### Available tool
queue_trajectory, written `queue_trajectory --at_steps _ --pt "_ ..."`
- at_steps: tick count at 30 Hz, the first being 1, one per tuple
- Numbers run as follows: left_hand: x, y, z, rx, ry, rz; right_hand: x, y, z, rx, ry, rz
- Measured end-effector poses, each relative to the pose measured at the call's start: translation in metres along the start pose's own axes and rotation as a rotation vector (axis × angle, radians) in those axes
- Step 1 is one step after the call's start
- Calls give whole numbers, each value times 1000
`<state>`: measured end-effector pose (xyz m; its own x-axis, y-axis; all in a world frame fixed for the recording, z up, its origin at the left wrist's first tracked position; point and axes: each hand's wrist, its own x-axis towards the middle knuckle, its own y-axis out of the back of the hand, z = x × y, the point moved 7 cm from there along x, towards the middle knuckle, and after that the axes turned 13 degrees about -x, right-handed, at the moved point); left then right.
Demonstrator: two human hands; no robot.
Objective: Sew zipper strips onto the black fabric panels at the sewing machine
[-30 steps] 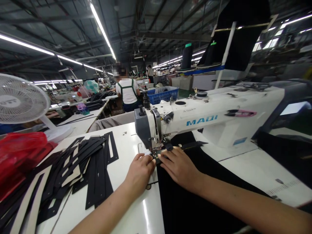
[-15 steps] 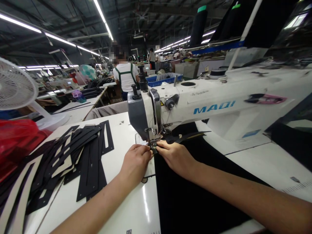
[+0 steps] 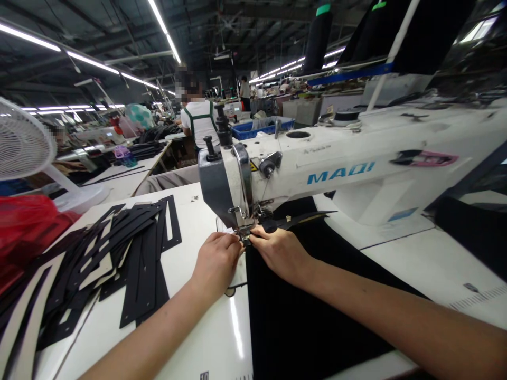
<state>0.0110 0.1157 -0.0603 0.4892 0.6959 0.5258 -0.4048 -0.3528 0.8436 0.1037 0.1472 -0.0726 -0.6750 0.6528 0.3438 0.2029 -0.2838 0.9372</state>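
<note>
Black fabric lies under both hands, its edge pinched at the presser foot between the fingertips of the left hand and right hand. Left of the fingers lie black cut pieces on the white table.

Both the left hand and the right hand have closed in, fingertips now pinching at the presser foot.

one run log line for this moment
left hand: pinching black fabric edge at presser foot | right hand: on fabric beside it | sewing machine | black cut pieces left
</note>
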Motion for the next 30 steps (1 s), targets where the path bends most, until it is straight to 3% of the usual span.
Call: queue_trajectory --at_steps 11,16,20,24,27,30 --pt "-2 2 -1 8 44 64 4 6 -5 98 -1 96" --pt "-4 8 -2 -48 112 29 1 13 12 -54 52 106" --pt "-17 20 14 -169 125 -47 -37 25 39 -238 -126 29" --pt "-30 30 36 -303 95 -129 -99 41 1 -218 -21 107" --pt "-29 31 49 -378 60 -259 -127 48 -29 -91 29 172" --pt "-15 37 58 -487 13 -289 -128 51 -23 286 -113 65"
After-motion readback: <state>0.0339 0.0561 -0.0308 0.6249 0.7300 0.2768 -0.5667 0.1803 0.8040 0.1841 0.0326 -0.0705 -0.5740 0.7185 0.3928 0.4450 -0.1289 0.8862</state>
